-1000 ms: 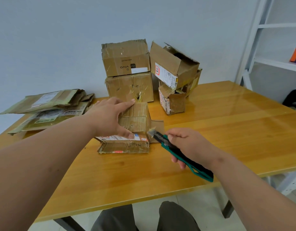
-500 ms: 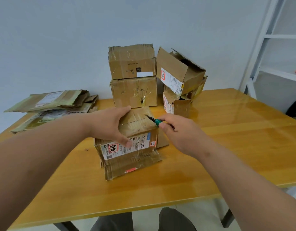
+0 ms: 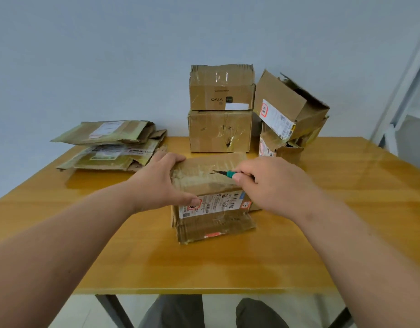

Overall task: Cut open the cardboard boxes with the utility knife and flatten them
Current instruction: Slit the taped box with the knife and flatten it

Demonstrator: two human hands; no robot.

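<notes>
Judging from the head view, I am partway through: a pile of flattened boxes [image 3: 112, 147] lies at the far left of the table [image 3: 228, 268], while four boxes wait by the wall. Two sit stacked, an upper box [image 3: 222, 88] on a lower box [image 3: 219, 131]. To their right a torn box [image 3: 289, 107] tilts on a small crushed box [image 3: 280, 149]. The box in front of me [image 3: 211, 197] stands upright near the table's middle, its top taped shut and not yet flattened, so I reckon most of the work is left.

My left hand [image 3: 157, 183] grips that box at its left top edge: my fingers [image 3: 173, 157] curl over the far side of the top and my thumb [image 3: 192, 201] presses the front face by the shipping label. My right hand [image 3: 273, 183] is wrapped around the utility knife [image 3: 224, 173], fingers closed tight on the green handle. Only the handle's tip and the blade show. The blade points left and its tip sits at the tape on the box top. Whether it has pierced the tape, I cannot tell.
</notes>
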